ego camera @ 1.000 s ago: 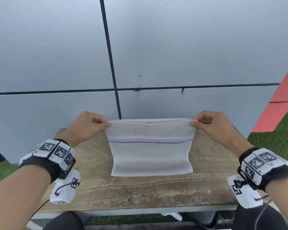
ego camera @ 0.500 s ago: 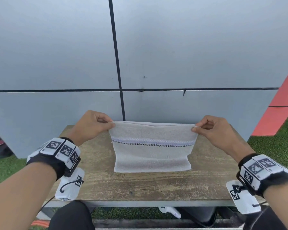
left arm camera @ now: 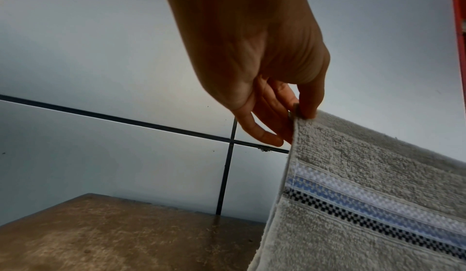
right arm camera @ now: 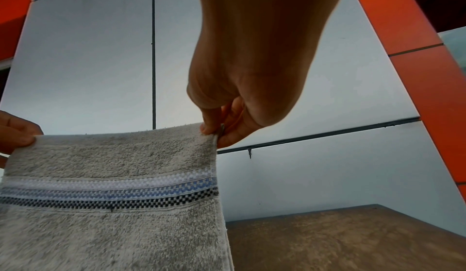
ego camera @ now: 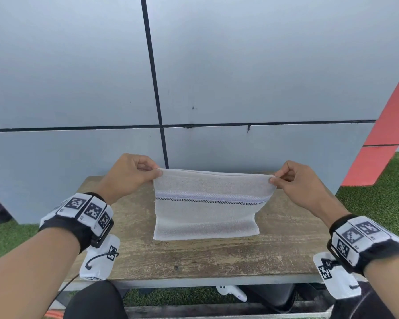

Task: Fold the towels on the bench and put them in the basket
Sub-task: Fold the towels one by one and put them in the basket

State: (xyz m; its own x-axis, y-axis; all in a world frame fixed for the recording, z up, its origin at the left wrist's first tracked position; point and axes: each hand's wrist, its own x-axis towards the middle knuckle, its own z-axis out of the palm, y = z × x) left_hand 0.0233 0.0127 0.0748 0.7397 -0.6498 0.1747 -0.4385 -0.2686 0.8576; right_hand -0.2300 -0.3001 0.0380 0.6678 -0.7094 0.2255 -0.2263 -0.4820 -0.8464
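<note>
Fingers (left arm camera: 306, 103) of our left hand (ego camera: 127, 174) pinch the left top corner of the towel (ego camera: 207, 203), thumb against forefinger, while the other fingers hang loosely curled behind the cloth. Our right hand (ego camera: 302, 180) does the same at the right top corner, its thumb and forefinger (right arm camera: 209, 123) pressed together on the hem. Between the two hands we hold the top edge stretched out above the worktop (ego camera: 194, 259), and it sags a little in the middle.

We see the towel hanging toward us, pale grey, with a woven band (ego camera: 207, 198) of white, blue and black checks running across its upper part. Its lower edge lies on the worn wooden worktop, about the middle of it, and the cloth narrows slightly toward that edge. No basket shows in any of our views.

Behind the worktop, on the far side, stands a grey panelled wall (ego camera: 263, 65) crossed by dark seams, and the towel's top edge is held up against it. To the right a red slanting panel (ego camera: 389, 134) leans across the wall. Green turf (ego camera: 378, 203) lies on both sides of the worktop and under its near edge. Both wrists carry black bands with white marker tiles (ego camera: 88, 209), and a white unit (ego camera: 100, 259) with a cable hangs below the left one, in front of the worktop's near left corner. Our dark-clad knees show at the bottom of the head view.
</note>
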